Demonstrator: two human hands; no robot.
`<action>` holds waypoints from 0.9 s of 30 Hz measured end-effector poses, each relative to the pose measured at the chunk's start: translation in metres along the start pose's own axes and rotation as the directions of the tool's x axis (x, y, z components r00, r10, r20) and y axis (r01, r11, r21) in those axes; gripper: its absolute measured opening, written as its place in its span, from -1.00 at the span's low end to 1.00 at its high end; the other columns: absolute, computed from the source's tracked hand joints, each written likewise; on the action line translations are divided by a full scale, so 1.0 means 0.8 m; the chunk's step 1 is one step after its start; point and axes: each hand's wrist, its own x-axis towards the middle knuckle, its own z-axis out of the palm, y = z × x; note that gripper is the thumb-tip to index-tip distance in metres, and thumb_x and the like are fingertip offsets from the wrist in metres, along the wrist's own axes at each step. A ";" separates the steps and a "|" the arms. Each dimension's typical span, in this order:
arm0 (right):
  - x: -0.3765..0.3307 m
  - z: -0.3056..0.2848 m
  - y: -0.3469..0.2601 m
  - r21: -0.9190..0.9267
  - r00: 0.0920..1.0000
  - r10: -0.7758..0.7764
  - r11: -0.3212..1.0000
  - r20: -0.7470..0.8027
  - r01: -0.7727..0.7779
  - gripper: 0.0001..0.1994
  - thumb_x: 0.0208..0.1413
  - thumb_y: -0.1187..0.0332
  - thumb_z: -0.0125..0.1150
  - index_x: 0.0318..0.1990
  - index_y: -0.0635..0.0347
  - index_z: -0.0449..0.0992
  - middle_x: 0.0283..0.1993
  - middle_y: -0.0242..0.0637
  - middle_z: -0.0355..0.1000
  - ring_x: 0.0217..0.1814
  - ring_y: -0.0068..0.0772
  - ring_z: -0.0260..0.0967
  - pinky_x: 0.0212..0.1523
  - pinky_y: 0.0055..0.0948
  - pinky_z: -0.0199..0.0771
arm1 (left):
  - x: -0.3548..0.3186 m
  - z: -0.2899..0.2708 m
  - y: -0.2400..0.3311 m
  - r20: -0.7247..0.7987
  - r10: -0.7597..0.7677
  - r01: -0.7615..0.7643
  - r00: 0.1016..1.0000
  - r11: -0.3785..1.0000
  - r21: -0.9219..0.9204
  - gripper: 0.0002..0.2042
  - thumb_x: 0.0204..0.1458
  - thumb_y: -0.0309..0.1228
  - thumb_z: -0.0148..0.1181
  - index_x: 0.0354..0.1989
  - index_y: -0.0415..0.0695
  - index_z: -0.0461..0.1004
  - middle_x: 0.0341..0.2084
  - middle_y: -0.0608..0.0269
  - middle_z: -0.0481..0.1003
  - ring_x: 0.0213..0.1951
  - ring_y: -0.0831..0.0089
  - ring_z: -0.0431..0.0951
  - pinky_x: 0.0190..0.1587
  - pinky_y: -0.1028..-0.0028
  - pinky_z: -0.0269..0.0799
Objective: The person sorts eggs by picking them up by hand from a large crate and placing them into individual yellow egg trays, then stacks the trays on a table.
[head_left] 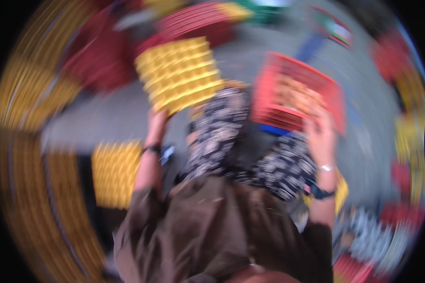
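Observation:
A yellow egg tray with rows of moulded cups is tilted in front of my left knee. My left hand grips it by the near lower corner, and its cups look bare. To the right, a red plastic basket with slatted walls holds several brown-orange eggs. My right hand is at the near rim of this basket, with the fingertips by the eggs. Motion blur smears the fingers, so whether they hold an egg is unclear.
Stacked yellow egg trays rise along the left, and another yellow tray lies beside my left forearm. Red stacks stand ahead on the grey floor. Grey trays are at the lower right. My patterned trouser legs flank the middle.

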 end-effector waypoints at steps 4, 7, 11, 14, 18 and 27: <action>0.003 0.068 0.021 0.152 0.985 -0.090 0.986 0.147 0.067 -0.68 0.11 0.52 0.13 0.05 0.28 0.44 0.00 -0.17 0.43 0.05 -0.24 0.39 0.16 -0.30 0.32 | -0.079 0.009 0.039 -0.306 -0.100 0.036 0.947 0.978 -0.207 -0.39 0.05 -0.57 0.07 0.29 -0.11 0.02 0.10 0.17 0.33 0.03 0.29 0.47 0.02 0.29 0.51; 0.004 0.109 0.038 0.228 0.935 -0.084 0.974 0.344 0.004 -0.68 0.10 0.53 0.14 0.04 0.30 0.44 -0.10 -0.18 0.44 -0.02 -0.26 0.39 0.10 -0.33 0.34 | -0.158 0.010 0.081 -0.429 0.003 -0.098 0.903 0.975 -0.200 -0.32 0.05 -0.69 0.02 0.35 0.06 0.00 0.18 0.20 0.27 0.10 0.30 0.43 -0.05 0.31 0.57; 0.009 0.135 0.050 0.264 0.888 -0.208 0.959 0.411 0.102 -0.69 0.10 0.52 0.14 0.03 0.31 0.43 -0.15 -0.16 0.45 -0.07 -0.26 0.41 0.01 -0.34 0.40 | -0.248 -0.029 0.129 -0.552 0.019 -0.078 0.833 0.993 -0.084 -0.27 0.01 -0.73 0.01 0.36 0.17 0.04 0.19 0.20 0.29 0.03 0.33 0.50 -0.07 0.38 0.58; 0.001 0.150 0.065 0.290 0.865 -0.190 0.955 0.465 0.054 -0.69 0.10 0.51 0.13 0.03 0.31 0.43 -0.16 -0.15 0.44 -0.09 -0.25 0.42 0.00 -0.34 0.41 | -0.320 -0.115 0.138 -0.610 0.026 -0.046 0.792 0.999 -0.017 -0.26 0.00 -0.72 0.01 0.37 0.15 0.06 0.12 0.22 0.37 0.02 0.33 0.51 0.00 0.33 0.54; 0.003 0.154 0.061 0.228 0.847 -0.184 0.971 0.500 0.076 -0.70 0.11 0.50 0.12 0.02 0.33 0.42 -0.17 -0.12 0.44 -0.11 -0.22 0.43 -0.02 -0.32 0.42 | -0.382 -0.193 0.169 -0.532 -0.213 0.116 0.820 0.971 -0.210 -0.23 -0.04 -0.70 0.05 0.40 0.07 0.03 0.24 0.16 0.26 0.19 0.25 0.37 0.11 0.21 0.44; 0.000 0.166 0.059 0.129 0.806 -0.160 0.986 0.570 0.105 -0.70 0.09 0.46 0.13 0.01 0.28 0.43 -0.21 -0.14 0.45 -0.12 -0.17 0.41 -0.03 -0.27 0.39 | -0.413 -0.191 0.108 -0.707 -0.187 -0.009 0.682 0.964 -0.264 -0.36 0.11 -0.58 0.05 0.36 0.09 0.01 0.21 0.22 0.27 0.18 0.22 0.37 0.15 0.13 0.40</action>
